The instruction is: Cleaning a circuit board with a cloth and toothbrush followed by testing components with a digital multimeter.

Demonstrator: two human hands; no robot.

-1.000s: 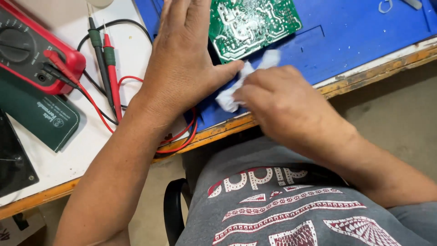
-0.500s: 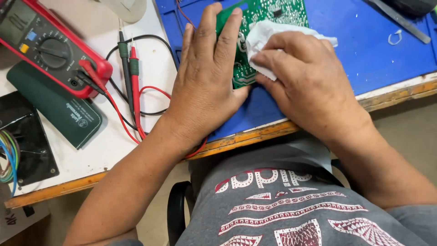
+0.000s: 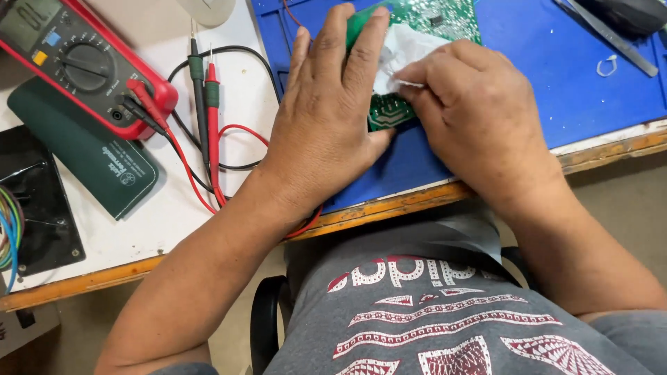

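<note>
A green circuit board (image 3: 445,21) lies on a blue work mat (image 3: 556,83) on the bench. My left hand (image 3: 326,118) lies flat on the board's left part, fingers spread and pressing it down. My right hand (image 3: 479,118) pinches a crumpled white tissue (image 3: 403,52) against the board's surface, just right of my left fingers. Both hands hide most of the board.
A red multimeter (image 3: 76,62) with red and black probes (image 3: 205,111) and leads lies left on the white benchtop (image 3: 160,215). A dark green case (image 3: 90,160) and a black block with coloured wires (image 3: 28,222) sit beside it. Metal tweezers (image 3: 611,38) lie far right.
The view has shifted so the bench sits lower in frame. My right hand carried the tissue from the mat's front edge up onto the board; my left hand stays pressed on it.
</note>
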